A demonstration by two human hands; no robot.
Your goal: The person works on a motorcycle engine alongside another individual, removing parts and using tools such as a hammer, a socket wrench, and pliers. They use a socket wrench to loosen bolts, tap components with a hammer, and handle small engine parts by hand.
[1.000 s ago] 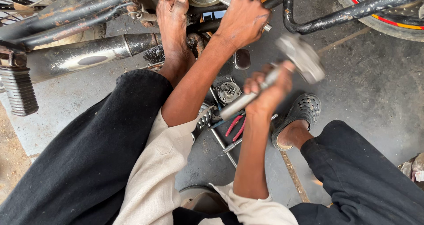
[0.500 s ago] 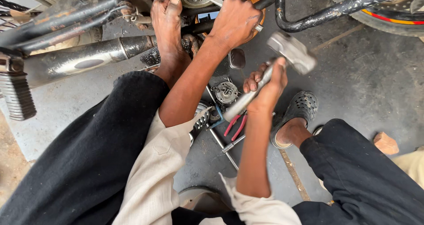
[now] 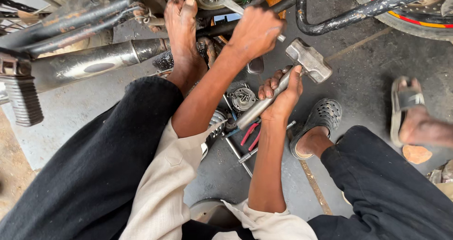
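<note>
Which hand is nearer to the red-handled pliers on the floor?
Right. The right hand, gripping the hammer, hangs just above the pliers. The left hand is farther up at the engine, holding a wrench.

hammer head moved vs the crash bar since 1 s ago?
Yes. The hammer head, held in the right hand, has shifted left and slightly up, closer to the left hand and the bend of the black crash bar.

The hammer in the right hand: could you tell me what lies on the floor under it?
Under the hammer and right hand lie a round metal part and red-handled pliers. The forearm covers whatever else lies there.
</note>
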